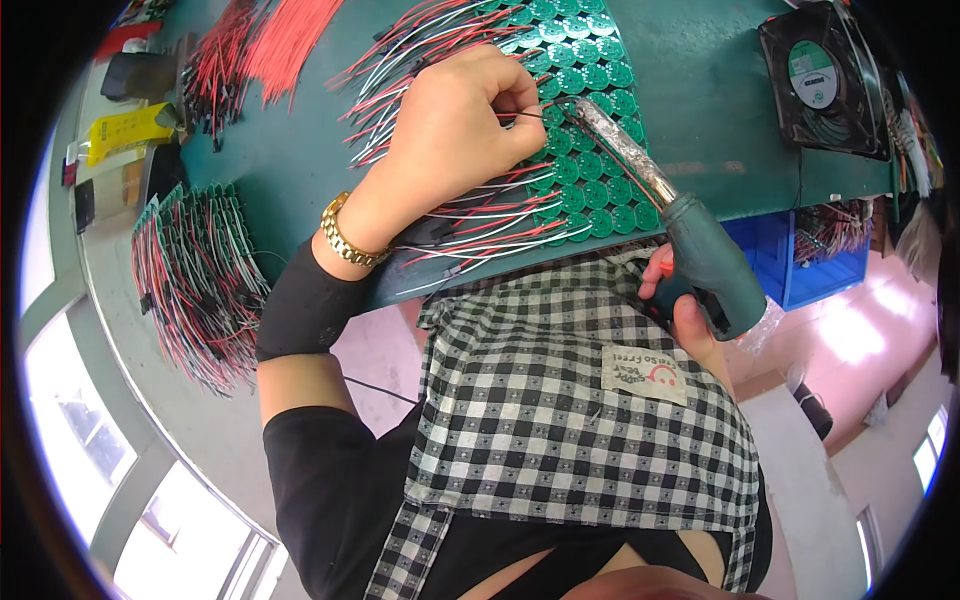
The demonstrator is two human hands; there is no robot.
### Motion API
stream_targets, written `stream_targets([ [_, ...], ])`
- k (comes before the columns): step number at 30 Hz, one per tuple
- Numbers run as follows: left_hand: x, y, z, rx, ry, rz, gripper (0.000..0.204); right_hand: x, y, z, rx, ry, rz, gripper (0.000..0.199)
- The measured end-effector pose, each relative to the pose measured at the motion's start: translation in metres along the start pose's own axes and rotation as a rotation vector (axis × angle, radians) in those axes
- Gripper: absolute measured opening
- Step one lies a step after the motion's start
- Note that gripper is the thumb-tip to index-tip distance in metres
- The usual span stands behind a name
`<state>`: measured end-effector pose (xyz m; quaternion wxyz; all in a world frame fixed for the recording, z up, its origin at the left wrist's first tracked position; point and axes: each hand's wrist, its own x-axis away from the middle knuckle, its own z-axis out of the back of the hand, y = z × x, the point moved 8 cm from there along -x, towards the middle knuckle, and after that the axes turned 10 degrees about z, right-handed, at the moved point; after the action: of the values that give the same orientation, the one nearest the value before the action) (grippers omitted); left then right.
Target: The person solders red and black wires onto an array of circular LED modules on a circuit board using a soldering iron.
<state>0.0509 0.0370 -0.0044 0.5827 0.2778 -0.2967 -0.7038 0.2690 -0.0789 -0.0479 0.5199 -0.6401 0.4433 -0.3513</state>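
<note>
1. Head view: the left hand [455, 130] pinches a thin wire [520, 115] between thumb and fingertips, holding its end over the panel of round green circuit boards [590, 160] on the green bench [700, 90].
2. The right hand [685, 300] is clenched around the soldering iron [700, 250]; its foil-wrapped barrel slants up-left, the tip just beside the pinched wire.
3. Judged from this, good work means keeping the wire steady on its pad and touching the tip only briefly.
4. Red and white leads [470, 215] fan out beneath the left wrist; a black fan [820, 80] stands well apart.
</note>
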Motion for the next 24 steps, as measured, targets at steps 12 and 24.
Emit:
stream_targets([
  [12,0.000,0.000,-0.001,0.001,0.009,-0.013,0.009,0.008,0.008,0.013,0.020,0.173,0.001,0.071],
  [24,0.000,0.005,0.000,-0.049,-0.060,-0.036,0.011,0.008,0.002,0.016,-0.056,0.225,0.112,0.066],
])
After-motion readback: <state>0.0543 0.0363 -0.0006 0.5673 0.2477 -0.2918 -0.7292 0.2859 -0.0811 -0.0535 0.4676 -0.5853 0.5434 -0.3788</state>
